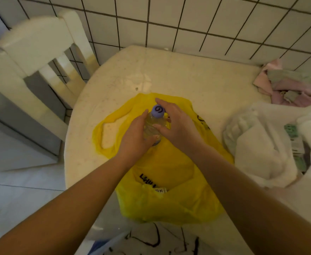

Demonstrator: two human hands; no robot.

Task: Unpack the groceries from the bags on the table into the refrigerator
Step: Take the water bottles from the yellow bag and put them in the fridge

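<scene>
I have both hands around a clear water bottle (153,124) with a purple cap, standing on the yellow bag (169,168) on the worktop (197,78). Left hand (135,137) wraps its side; right hand (176,124) cups it, fingers loosely curled. Next, I judge: lift and carry it to the refrigerator, which is out of view.

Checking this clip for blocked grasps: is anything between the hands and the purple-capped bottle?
No. Both the left hand and right hand already touch the bottle, upright on the yellow bag; nothing visible intervenes.
</scene>
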